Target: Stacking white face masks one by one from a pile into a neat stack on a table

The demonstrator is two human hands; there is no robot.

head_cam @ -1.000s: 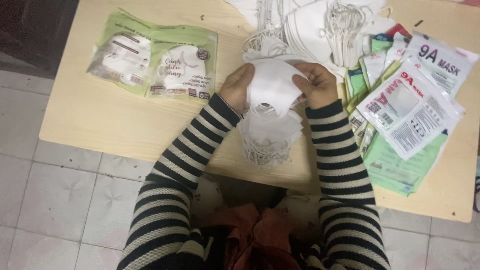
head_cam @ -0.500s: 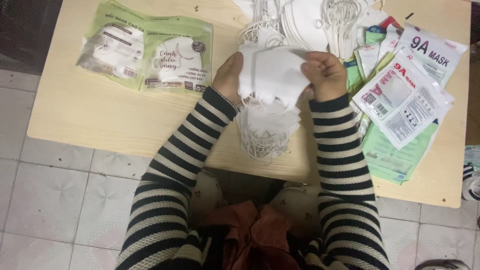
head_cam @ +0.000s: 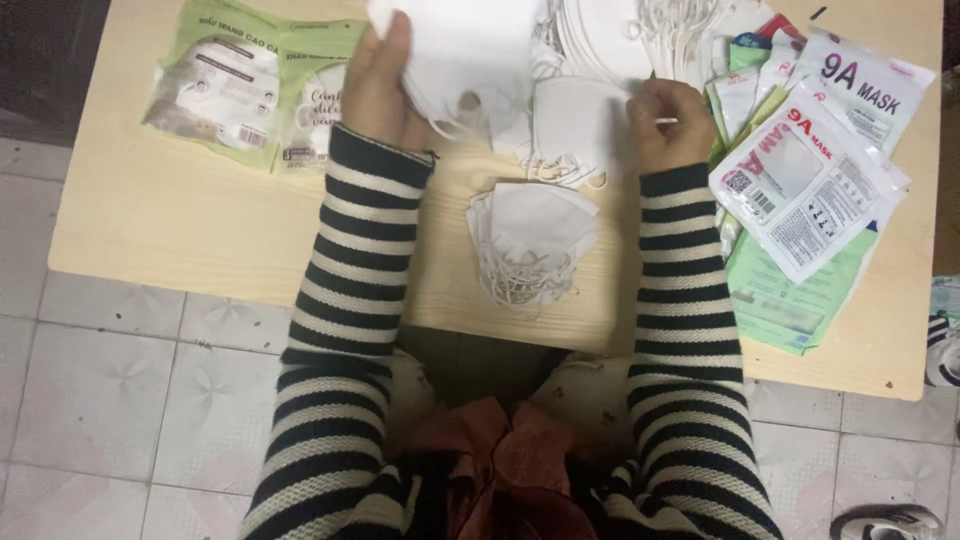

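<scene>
Lighting's pretty soft and even, looks like indoor overhead light, a bit dim overall. The wooden table (head_cam: 180, 220) comes out warm and evenly lit, no hard shadows, just a faint dark patch under its near edge. White face masks (head_cam: 530, 225) are close to blown out, so folds barely show. Plastic mask packets (head_cam: 800, 180) catch some mild glare. Top left corner goes nearly black. Slight motion blur on the left hand (head_cam: 380, 75), and the whole frame is soft and compressed.

Two green-and-clear flat packets (head_cam: 250, 85) lie on the table's left; white, red-trimmed and green pouches (head_cam: 810, 180) overlap at right
</scene>
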